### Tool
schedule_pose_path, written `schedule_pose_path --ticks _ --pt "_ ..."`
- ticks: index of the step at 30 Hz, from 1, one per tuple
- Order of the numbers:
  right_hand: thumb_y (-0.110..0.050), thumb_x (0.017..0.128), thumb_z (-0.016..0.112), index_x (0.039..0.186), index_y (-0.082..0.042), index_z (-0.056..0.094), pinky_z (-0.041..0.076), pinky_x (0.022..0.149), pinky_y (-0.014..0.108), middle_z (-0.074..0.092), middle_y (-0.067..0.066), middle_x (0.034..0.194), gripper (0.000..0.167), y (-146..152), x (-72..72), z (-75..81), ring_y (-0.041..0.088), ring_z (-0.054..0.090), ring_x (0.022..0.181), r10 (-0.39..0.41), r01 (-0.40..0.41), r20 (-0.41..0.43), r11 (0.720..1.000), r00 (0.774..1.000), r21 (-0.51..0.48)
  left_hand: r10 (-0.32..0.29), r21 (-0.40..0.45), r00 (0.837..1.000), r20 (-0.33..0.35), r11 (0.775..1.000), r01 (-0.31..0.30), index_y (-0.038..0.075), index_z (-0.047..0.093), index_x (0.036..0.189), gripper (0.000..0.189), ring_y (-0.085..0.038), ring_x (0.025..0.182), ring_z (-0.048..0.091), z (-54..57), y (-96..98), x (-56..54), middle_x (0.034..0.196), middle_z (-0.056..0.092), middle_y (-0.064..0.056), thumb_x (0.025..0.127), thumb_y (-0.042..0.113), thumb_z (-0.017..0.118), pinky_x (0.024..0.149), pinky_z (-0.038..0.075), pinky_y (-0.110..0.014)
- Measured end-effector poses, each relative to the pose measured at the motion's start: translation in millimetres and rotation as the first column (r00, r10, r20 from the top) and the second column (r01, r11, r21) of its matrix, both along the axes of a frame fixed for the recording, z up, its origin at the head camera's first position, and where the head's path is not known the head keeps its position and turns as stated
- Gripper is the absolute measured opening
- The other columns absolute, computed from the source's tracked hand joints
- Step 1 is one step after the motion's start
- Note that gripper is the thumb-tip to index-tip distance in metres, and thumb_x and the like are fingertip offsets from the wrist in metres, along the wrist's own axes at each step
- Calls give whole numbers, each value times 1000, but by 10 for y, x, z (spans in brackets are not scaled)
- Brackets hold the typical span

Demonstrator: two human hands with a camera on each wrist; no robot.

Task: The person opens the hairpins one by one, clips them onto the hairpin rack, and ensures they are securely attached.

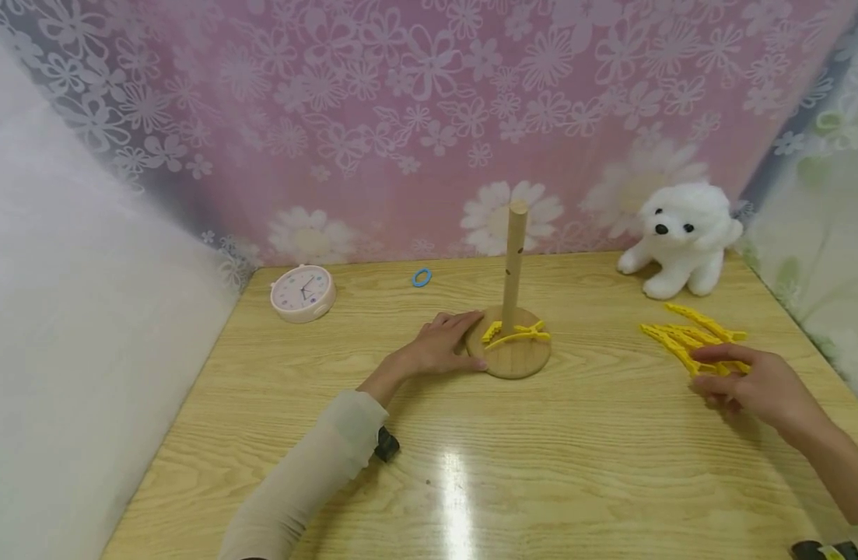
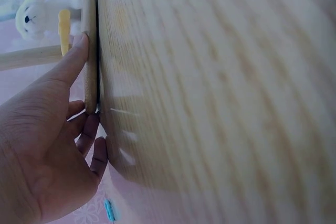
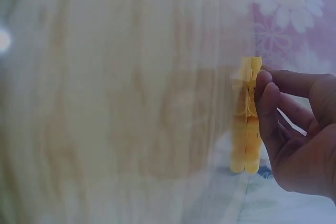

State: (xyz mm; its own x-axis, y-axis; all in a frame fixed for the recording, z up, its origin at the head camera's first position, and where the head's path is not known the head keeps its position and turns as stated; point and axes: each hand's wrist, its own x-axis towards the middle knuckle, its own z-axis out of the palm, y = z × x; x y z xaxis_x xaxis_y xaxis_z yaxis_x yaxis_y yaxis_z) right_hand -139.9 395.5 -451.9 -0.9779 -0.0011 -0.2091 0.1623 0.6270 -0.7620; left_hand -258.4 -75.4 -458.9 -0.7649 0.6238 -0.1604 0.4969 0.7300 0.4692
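A wooden stand, its upright pole (image 1: pixel 514 268) rising from a round base (image 1: pixel 516 362), stands mid-table. My left hand (image 1: pixel 439 346) grips the base's left rim, thumb on the near side and fingers toward the far side. In the left wrist view, the thumb (image 2: pixel 79 56) lies along the edge of the base. Several yellow notched plastic pieces (image 1: pixel 534 334) lie on the base around the pole's foot. At the right, my right hand (image 1: pixel 758 385) pinches at the near end of a group of yellow plastic pieces (image 1: pixel 670 342); its fingertips partly cover them in the right wrist view.
A white plush dog (image 1: pixel 684 241) sits at the back right, behind the yellow pieces. A pink round clock (image 1: pixel 302 294) lies at the back left, and a blue ring (image 1: pixel 421 278) near the back edge. A flowered curtain (image 1: pixel 372 155) borders the table (image 1: pixel 316 435).
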Motion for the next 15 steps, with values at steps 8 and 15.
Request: schedule_pose_path --ticks 8,15 --pt "-21 100 73 142 2 58 51 55 35 73 5 91 50 9 -22 -47 21 64 66 28 -26 22 996 999 -89 3 -5 1000 3 1000 -3 29 15 169 99 -23 146 31 11 1 6 171 26 5 93 65 67 116 28 -51" --pt "-22 96 78 145 3 53 53 56 37 66 -16 110 60 17 -29 -82 23 66 69 23 -23 -2 996 1000 -90 -2 -1 1000 7 1000 2 28 15 169 98 -23 146 31 23 2 8 171 25 4 94 65 67 115 29 -50"
